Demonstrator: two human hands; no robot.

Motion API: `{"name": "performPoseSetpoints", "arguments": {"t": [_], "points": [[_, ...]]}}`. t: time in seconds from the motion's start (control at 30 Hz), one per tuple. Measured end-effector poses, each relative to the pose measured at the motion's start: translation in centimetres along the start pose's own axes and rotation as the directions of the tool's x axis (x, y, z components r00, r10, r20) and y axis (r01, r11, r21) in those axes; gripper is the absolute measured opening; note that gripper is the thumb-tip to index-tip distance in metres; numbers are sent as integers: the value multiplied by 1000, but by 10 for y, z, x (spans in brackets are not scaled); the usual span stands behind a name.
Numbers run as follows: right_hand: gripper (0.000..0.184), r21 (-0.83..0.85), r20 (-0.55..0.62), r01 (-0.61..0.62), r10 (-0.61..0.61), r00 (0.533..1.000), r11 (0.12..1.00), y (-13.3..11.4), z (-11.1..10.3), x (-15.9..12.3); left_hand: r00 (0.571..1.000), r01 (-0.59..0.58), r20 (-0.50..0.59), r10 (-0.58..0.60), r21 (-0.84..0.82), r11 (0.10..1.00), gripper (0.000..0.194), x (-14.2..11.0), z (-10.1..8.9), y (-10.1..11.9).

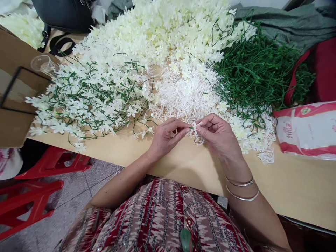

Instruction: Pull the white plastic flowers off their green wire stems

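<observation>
Over the counter [288, 175], near the white pile [181, 94], a small flower [195, 128] is held up between two hands! Its white part is clamped in the right hand's [219, 134] grip; a green stem [191, 128] is pinched tight by the left hand [166, 137]. Whether the two are joined cannot be told. Light, soft and easily crumpled, it is judged; best taken low, at the stiffer base.
</observation>
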State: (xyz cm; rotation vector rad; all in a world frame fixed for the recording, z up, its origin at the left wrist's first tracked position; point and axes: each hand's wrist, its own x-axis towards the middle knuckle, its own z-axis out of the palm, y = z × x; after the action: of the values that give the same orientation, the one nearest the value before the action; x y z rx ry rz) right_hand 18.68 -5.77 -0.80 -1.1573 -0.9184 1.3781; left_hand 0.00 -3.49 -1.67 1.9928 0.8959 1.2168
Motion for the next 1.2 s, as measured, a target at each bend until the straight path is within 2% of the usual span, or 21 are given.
{"name": "performPoseSetpoints", "arguments": {"t": [0.17, 0.4, 0.8, 1.03, 1.2], "points": [[33, 102, 22, -82, 80, 997, 991, -3, -3, 1, 999, 46, -11, -46, -10, 999, 12, -2, 0, 0], [32, 81, 49, -53, 50, 998, 995, 0, -3, 1, 999, 34, 6, -34, -44, 998, 9, -2, 1, 1], [27, -137, 4, 35, -34, 999, 990, 3, -1, -1, 997, 73, 27, -72, -16, 997, 17, -8, 4, -6], [27, -225, 54, 48, -37, 998, 973, 5, -1, 2, 993, 70, 98, -70, 8, 998, 26, -10, 3, -11], [25, -241, 92, 54, -32, 995, 969, 4, -3, 3, 994, 53, 93, -55, 24, 998, 22, -13, 4, -12]]}}
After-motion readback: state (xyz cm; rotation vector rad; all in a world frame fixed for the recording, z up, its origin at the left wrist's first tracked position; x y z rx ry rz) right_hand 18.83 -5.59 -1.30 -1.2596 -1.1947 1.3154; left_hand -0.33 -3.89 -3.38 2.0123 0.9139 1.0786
